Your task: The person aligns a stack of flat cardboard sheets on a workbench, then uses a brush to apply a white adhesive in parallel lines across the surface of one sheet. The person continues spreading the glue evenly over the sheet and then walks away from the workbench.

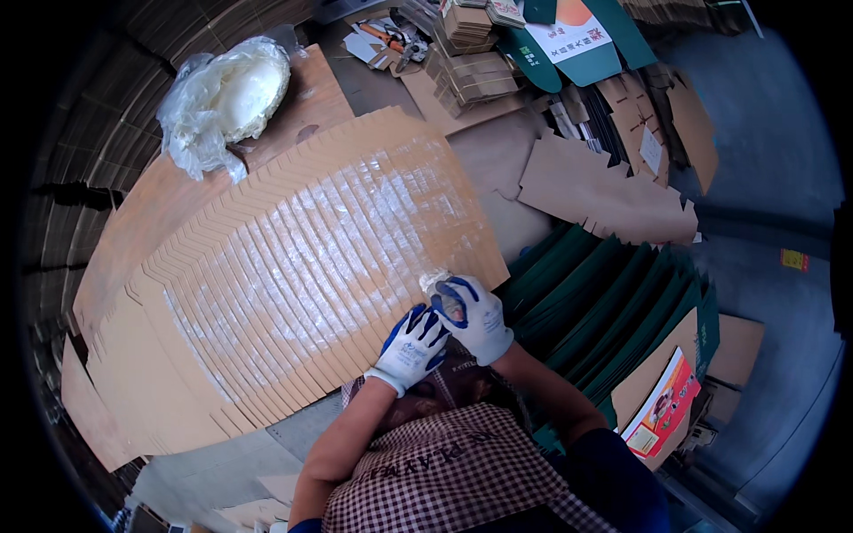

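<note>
A fanned row of brown cardboard sheets (293,266) spreads across the table, its overlapping strips coated with a wet, shiny white smear. My right hand (475,322), in a white and blue glove, is closed around a small applicator (434,282) with a white-smeared end. That end touches the sheets near their right edge; the rest is hidden by my fingers. Close beside it, my left hand (412,349), gloved alike, lies on the near edge of the sheets with fingers stretched and apart. At the far left stands a plastic-lined basin (258,93) of white paste.
Folded green cardboard (604,311) stands in a row to my right. Beyond it lie a flat brown cardboard piece (604,191), small bundled stacks (480,75) and a green printed box blank (582,40). The wooden tabletop (324,80) shows under the basin. Cardboard stacks (80,160) line the left.
</note>
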`<control>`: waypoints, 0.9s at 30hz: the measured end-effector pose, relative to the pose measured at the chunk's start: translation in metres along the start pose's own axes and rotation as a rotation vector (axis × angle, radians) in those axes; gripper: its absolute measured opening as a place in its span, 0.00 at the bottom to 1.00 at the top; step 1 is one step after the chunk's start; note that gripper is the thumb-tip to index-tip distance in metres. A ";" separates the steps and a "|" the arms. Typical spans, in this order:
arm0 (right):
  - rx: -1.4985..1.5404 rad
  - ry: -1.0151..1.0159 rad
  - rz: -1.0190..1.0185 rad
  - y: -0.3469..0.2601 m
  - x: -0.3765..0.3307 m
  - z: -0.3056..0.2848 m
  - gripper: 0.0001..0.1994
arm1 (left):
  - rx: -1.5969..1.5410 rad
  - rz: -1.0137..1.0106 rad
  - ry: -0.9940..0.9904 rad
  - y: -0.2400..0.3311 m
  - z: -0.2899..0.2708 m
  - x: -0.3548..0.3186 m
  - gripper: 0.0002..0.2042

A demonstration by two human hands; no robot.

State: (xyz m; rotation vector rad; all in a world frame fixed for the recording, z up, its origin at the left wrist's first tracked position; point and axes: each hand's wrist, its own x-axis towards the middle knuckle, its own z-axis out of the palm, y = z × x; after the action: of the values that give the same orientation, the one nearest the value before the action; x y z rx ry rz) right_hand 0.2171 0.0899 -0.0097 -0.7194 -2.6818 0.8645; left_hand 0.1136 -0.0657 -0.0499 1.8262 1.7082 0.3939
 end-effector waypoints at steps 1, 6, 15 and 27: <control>-0.045 -0.005 0.051 0.008 0.002 -0.001 0.25 | 0.016 0.017 -0.001 -0.001 0.001 -0.001 0.27; -0.169 0.214 0.338 0.053 0.033 -0.041 0.19 | 0.021 0.032 0.114 0.003 -0.001 0.002 0.27; -0.061 0.100 0.218 0.041 0.020 -0.030 0.20 | 0.058 0.083 0.012 0.019 -0.007 0.056 0.32; -0.046 -0.034 -0.039 0.038 0.010 -0.026 0.23 | 0.086 0.017 -0.205 0.009 0.009 0.060 0.34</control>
State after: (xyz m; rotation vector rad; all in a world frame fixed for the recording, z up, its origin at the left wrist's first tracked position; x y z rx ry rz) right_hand 0.2325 0.1340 -0.0107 -0.6664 -2.7442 0.8152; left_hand 0.1340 -0.0091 -0.0622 1.8735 1.5910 0.1357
